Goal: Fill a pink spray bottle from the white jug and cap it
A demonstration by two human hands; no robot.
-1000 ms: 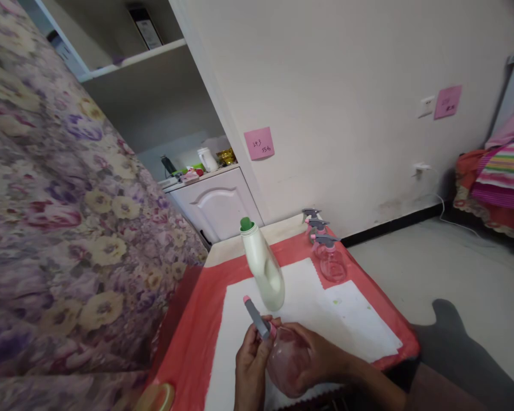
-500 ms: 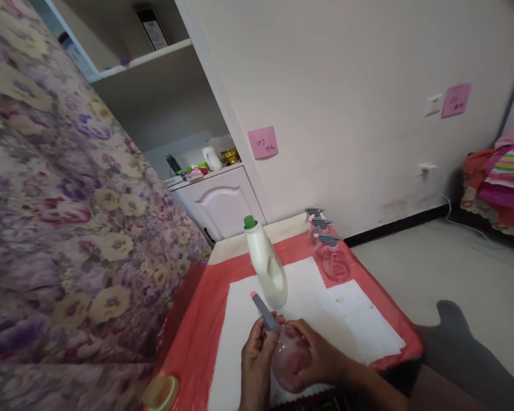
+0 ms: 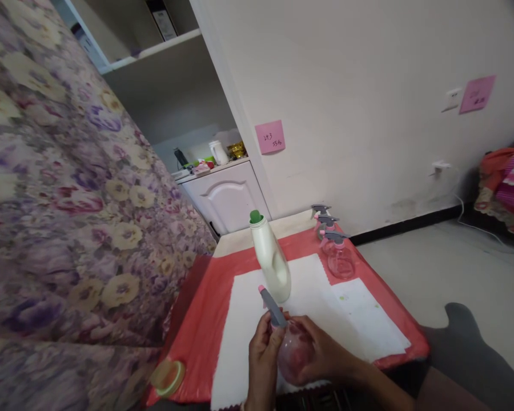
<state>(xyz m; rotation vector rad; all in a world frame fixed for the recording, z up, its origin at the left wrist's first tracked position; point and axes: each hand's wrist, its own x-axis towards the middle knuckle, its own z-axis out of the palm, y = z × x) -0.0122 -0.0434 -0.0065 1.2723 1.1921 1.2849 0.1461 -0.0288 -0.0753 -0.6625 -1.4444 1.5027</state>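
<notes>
My right hand [image 3: 323, 354] is wrapped round the round belly of a small clear pink spray bottle [image 3: 294, 354], held just above the near edge of the table. My left hand [image 3: 263, 351] pinches the bottle's grey trigger head [image 3: 273, 307], whose pink nozzle tip points up and away. Just beyond my hands stands a white detergent bottle [image 3: 270, 264] with a green cap. Further back on the right, several more pink spray bottles [image 3: 338, 254] with grey heads stand in a row.
The table has a red cover [image 3: 205, 319] with white paper sheets [image 3: 321, 297] on it. A floral curtain [image 3: 68, 200] hangs close on the left. A round yellowish lid [image 3: 168, 377] lies by the table's near left corner. A white cabinet [image 3: 227, 194] and a wall stand behind.
The view has shifted, so everything sits a little further right and lower. Both hands keep their hold on the spray bottle, and the trigger head's angle looks about the same.
</notes>
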